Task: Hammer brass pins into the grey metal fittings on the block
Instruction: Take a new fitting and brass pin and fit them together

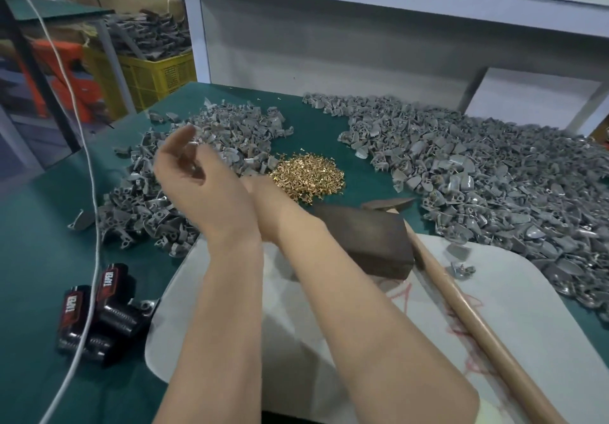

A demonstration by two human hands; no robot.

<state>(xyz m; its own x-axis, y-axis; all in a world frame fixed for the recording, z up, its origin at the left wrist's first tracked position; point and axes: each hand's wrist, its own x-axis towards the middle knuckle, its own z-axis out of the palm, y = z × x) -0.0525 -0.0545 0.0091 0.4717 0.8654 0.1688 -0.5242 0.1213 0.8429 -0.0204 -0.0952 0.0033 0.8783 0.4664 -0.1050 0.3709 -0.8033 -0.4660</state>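
Crossed forearms over the left heap, the block bare and the hammer lying idle.

The left hand hovers in the left-centre of the frame above the left pile of grey fittings. Its fingers are curled and blurred, with a pale glint at their tips, so I cannot tell whether they pinch a piece. The right hand is almost wholly hidden behind the left wrist, and its grip cannot be judged either. The brass pins lie heaped at centre, just above the dark block. The hammer runs to the lower right across the white pad. The likely risks are that the crossed right forearm, passing close by, scatters the pins, or that a loosely held fitting drops back into the heap.
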